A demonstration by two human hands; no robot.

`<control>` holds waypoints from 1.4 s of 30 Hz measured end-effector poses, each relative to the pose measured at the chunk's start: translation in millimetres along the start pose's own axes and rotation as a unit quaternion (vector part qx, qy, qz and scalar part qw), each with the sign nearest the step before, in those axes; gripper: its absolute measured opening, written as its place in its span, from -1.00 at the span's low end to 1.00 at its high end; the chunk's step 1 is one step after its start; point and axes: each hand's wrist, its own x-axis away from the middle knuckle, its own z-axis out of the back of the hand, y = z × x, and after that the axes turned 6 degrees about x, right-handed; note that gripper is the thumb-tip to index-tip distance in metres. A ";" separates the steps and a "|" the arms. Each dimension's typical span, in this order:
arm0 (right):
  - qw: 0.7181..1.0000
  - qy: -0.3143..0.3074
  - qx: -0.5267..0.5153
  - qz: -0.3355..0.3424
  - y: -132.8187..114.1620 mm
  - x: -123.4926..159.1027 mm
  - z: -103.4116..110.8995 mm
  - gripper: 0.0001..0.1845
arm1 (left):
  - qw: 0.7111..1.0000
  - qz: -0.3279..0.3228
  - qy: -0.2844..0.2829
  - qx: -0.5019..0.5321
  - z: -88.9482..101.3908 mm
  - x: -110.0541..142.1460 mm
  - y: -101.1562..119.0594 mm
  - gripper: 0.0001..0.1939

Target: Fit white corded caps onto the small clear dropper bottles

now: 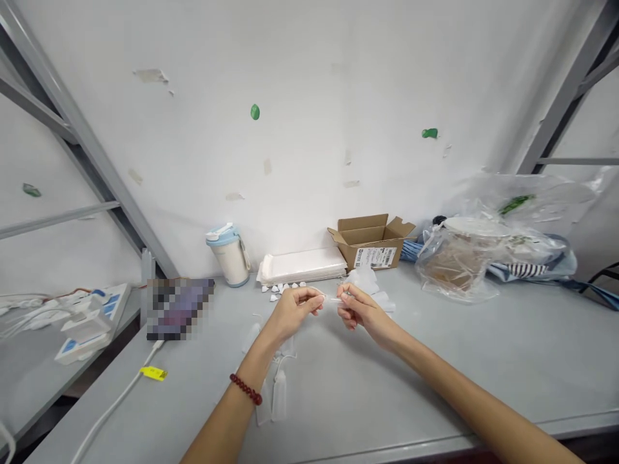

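Observation:
My left hand (pixel 296 314) and my right hand (pixel 362 312) are raised over the middle of the table, fingertips close together. Both pinch a thin, clear-white plastic piece (pixel 333 299) that spans the short gap between them. Its exact kind is too small to make out. Behind my left hand lie several small white caps (pixel 284 287) in loose rows. Beside my left forearm are flat translucent pieces (pixel 279 396) with thin white cords, partly hidden by the arm. A pile of similar translucent pieces (pixel 363 281) sits just beyond my right hand.
Against the wall stand a blue-lidded cup (pixel 229 258), a stack of white packets (pixel 304 265) and an open cardboard box (pixel 371 245). Plastic bags (pixel 457 258) are at right. A pixelated device (pixel 181 309) with a white cable (pixel 123 396) and a power strip (pixel 94 325) are at left.

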 end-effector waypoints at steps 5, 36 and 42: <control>0.999 0.034 0.036 0.009 1.7 -2.8 3.0 -0.70 | 0.999 -0.022 0.009 -0.026 -2.5 1.0 0.9 -0.80; 0.996 0.054 0.074 0.015 -1.0 -3.6 5.4 -0.74 | 0.998 0.042 -0.036 -0.039 -9.3 3.8 -2.4 -0.62; 0.996 0.065 0.063 0.002 2.1 -6.0 7.7 -0.76 | 0.998 -0.028 -0.017 -0.062 -7.8 2.6 -3.6 -0.77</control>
